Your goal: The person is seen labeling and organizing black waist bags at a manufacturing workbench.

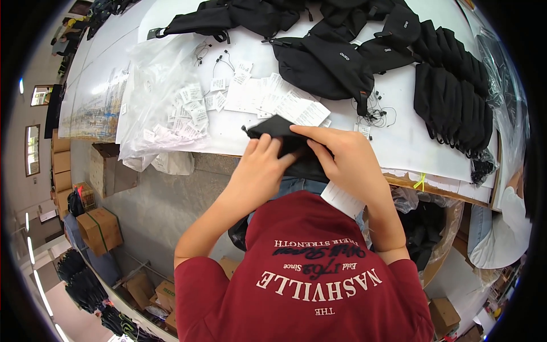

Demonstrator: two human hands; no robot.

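Both hands grip a small black fabric pouch [285, 139] at the near edge of the white worktable [399, 142]. The left hand [259, 168] pinches its lower side; the right hand [342, 157] covers its right end. White paper tags [268, 100] lie just beyond, black fabric bags [330, 62] farther back.

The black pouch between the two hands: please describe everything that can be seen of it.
The black pouch looks like soft, matte fabric, folded or bunched. It sits at the near edge of the white table, partly hanging over it. The left hand and the right hand grip it from both sides, and their fingers hide most of it.
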